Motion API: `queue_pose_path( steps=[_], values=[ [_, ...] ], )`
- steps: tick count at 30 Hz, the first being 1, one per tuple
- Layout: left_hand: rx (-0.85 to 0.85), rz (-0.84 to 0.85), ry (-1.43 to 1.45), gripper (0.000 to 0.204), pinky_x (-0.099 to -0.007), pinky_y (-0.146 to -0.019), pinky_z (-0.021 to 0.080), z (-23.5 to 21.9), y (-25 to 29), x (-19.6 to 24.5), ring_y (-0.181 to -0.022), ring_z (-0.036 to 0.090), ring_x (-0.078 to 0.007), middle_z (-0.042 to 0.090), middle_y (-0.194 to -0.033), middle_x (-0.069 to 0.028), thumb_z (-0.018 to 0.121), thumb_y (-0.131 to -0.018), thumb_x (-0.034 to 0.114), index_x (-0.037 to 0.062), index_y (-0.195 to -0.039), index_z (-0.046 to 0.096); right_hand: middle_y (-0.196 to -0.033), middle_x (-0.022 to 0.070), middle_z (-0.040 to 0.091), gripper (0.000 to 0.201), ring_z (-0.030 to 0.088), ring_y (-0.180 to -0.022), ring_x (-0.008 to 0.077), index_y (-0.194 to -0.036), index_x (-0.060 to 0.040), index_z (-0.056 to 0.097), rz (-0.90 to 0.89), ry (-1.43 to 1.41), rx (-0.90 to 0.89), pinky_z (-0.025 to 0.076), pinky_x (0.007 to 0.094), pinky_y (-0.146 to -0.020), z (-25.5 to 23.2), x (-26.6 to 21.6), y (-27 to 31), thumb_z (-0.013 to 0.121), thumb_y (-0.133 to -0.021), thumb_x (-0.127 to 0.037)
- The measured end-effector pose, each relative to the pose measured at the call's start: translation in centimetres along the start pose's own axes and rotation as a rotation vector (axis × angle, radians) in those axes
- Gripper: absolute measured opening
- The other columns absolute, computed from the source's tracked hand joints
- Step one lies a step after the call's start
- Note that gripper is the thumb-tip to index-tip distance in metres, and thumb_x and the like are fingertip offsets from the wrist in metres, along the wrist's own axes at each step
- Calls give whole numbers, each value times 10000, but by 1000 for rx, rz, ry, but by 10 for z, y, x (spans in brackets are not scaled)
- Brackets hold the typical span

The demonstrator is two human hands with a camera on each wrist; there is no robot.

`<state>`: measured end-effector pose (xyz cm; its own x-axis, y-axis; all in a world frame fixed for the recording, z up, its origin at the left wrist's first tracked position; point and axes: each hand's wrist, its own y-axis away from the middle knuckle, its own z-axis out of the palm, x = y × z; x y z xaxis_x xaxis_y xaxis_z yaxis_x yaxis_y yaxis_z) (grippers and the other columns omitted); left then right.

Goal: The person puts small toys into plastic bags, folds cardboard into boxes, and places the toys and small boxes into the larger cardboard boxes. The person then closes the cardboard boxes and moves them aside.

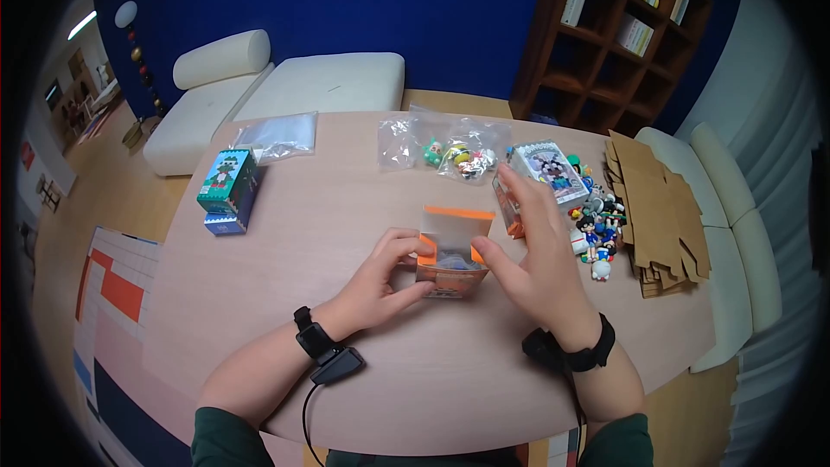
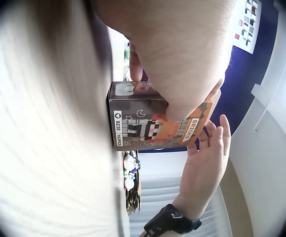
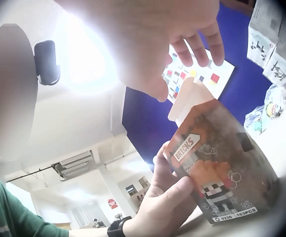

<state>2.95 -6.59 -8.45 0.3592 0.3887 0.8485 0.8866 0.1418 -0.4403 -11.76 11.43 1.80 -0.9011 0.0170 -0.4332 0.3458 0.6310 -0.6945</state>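
An orange and dark "BRICKS" box (image 1: 451,281) stands on the table, its top flaps raised and clear plastic showing inside. My left hand (image 1: 373,284) grips its left side; in the left wrist view the thumb of that hand (image 2: 182,54) lies across the printed face (image 2: 155,126). My right hand (image 1: 545,264) is at the right side with fingers stretched upward and the thumb at an orange flap. In the right wrist view the right hand (image 3: 153,44) is above the box (image 3: 227,173), fingers spread, while the left hand (image 3: 165,207) holds it below.
Green and blue boxes (image 1: 226,182) are stacked at the left, near clear bags (image 1: 281,134). Bagged figures (image 1: 467,156) lie at the back. On the right are another orange box (image 1: 508,212), a white box (image 1: 549,171), loose figures (image 1: 601,225) and flattened cardboard (image 1: 661,216).
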Motion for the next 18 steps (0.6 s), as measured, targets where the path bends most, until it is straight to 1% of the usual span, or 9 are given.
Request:
queue_pose_path(
  steps=[2,4,5,7,8,10,11,13,18],
  values=[
    [-2,-4,3,507,-391,-1059,444,0,0,-1,-1240,511,-247,439,-1327,-132,737,-873,10,99,-1301,480,-972,149,670,443,654,-918,293,-1275,-21,594,-43,10,33,515,402,-848,0,5,1,719,-860,-112],
    [-17,33,-51,576,-405,-1053,452,-1,0,-2,-1251,512,-253,442,-1344,-139,737,-877,13,108,-1351,423,-930,129,655,282,647,-914,293,-1131,-18,647,136,-235,-194,501,404,-857,-1,8,7,707,-866,-98],
    [-16,32,-52,576,-405,-1053,452,0,1,-4,-1251,512,-253,442,-1344,-139,737,-877,13,108,-1351,423,-930,129,655,282,647,-914,293,-1131,-18,647,135,-236,-195,501,404,-857,-1,7,7,707,-866,-98],
    [20,93,-23,665,-422,-1039,463,3,2,-11,-1265,507,-259,442,-1361,-142,731,-881,2,124,-1405,341,-895,114,637,135,633,-882,298,-969,-19,647,158,-227,-286,488,401,-851,-2,5,7,699,-869,-93],
    [20,93,-22,665,-422,-1039,463,4,2,-13,-1265,507,-259,442,-1361,-142,731,-881,2,124,-1405,341,-895,114,637,135,633,-882,298,-969,-19,647,159,-227,-287,488,401,-851,0,5,8,699,-869,-93],
    [26,108,-10,712,-428,-1027,472,4,2,-15,-1264,508,-262,440,-1368,-143,724,-880,-18,135,-1424,290,-893,101,626,116,618,-870,298,-914,-32,618,62,-168,-278,486,396,-826,3,7,8,701,-861,-94],
    [26,107,-10,712,-428,-1027,472,5,2,-14,-1264,508,-262,440,-1368,-143,724,-880,-18,135,-1424,290,-893,101,626,116,618,-870,298,-914,-32,618,63,-169,-279,486,396,-826,3,7,8,701,-861,-94],
    [67,68,50,681,-423,-1028,474,6,3,-11,-1255,510,-263,427,-1372,-152,721,-876,-31,130,-1403,320,-899,96,614,121,606,-882,295,-915,-36,624,-23,-115,-262,486,396,-812,4,6,7,706,-852,-98],
    [18,100,-60,655,-417,-1025,479,2,2,-11,-1225,526,-259,398,-1378,-162,712,-877,-45,140,-1385,342,-919,94,612,122,603,-909,296,-903,-34,628,-32,-92,-295,488,398,-826,3,4,8,712,-845,-101]
  ],
)
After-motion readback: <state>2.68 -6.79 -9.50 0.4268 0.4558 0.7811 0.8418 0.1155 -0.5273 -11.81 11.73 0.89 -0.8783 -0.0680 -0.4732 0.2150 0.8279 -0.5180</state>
